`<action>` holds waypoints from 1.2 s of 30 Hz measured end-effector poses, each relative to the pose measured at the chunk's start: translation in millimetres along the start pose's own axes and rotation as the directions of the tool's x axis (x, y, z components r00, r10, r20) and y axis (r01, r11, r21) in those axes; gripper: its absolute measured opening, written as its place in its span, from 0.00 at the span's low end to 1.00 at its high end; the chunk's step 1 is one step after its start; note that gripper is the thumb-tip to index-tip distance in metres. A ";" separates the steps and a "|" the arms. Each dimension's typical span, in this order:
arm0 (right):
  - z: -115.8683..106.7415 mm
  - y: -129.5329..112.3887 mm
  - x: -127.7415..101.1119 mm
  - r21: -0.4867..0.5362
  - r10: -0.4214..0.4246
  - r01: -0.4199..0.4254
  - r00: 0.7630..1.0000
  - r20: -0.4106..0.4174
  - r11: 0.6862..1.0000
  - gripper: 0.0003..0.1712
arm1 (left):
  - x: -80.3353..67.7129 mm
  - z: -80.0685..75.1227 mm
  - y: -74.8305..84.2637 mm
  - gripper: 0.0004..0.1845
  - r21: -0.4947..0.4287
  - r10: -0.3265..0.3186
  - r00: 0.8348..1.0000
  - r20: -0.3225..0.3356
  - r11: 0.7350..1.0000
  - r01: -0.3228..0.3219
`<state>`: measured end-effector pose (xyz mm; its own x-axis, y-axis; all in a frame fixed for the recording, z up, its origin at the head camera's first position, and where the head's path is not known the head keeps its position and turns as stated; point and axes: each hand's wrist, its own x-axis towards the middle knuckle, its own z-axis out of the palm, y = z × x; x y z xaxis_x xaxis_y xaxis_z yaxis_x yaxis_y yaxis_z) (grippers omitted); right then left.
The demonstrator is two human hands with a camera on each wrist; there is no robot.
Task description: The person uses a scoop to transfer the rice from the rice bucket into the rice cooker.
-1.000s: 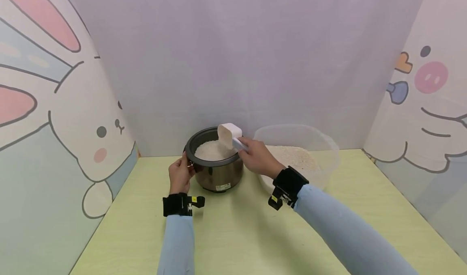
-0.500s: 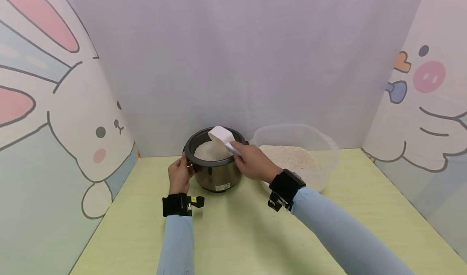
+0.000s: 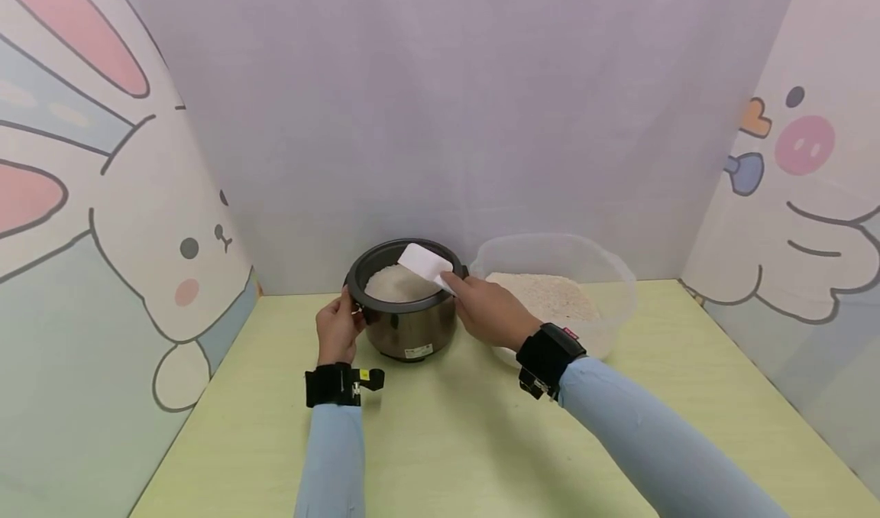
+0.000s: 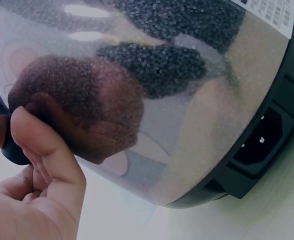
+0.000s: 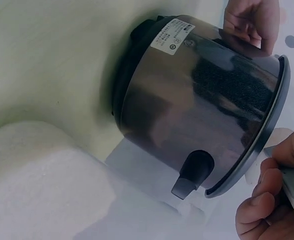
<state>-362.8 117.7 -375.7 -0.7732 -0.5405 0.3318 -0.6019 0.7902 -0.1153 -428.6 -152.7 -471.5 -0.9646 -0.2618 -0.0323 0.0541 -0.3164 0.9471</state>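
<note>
A round steel rice cooker pot with dark rim (image 3: 407,304), part-filled with white rice, stands near the tabletop's far edge. Its side handle is pinched by the left hand (image 3: 338,333). A white plastic scoop (image 3: 426,264), tilted over the pot's rim, is gripped by the right hand (image 3: 490,312).

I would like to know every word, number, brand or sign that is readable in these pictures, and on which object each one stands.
White label on the rice cooker, near its base: printed lines and round marks, too small and blurred to read.
The same label in the head view: too small to read.
Printed panel at the top right of the left wrist view: blurred, unreadable.
Yellow tag on the left wrist strap: no legible text.
Nothing can be quoted.
</note>
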 end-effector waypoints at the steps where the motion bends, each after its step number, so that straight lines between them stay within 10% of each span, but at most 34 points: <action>1: -0.1 0.2 -0.3 -0.004 0.003 -0.003 1.000 0.003 1.000 0.27 | 0.0 0.2 0.0 0.25 -0.002 0.002 1.000 0.000 1.000 -0.002; 16: 0.0 -1.2 1.0 0.105 0.179 -0.176 0.984 -0.020 0.979 0.13 | -0.3 6.8 3.6 0.20 -0.043 -0.007 1.000 -0.001 0.999 0.007; 27: -7.5 34.1 -8.2 0.063 0.245 -0.237 0.935 -0.258 0.970 0.11 | -1.0 3.4 3.2 0.20 -0.043 0.004 1.000 -0.011 0.999 -0.005; 36: -15.8 84.3 -36.4 0.003 0.381 -0.385 0.912 -0.151 0.923 0.12 | -1.7 0.5 1.8 0.20 -0.016 -0.001 1.000 -0.020 1.000 0.000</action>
<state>-382.2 208.6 -382.7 -0.9044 -0.1482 0.4001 -0.2584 0.9364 -0.2373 -427.0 -152.4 -469.6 -0.9594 -0.2793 -0.0392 0.0579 -0.3312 0.9418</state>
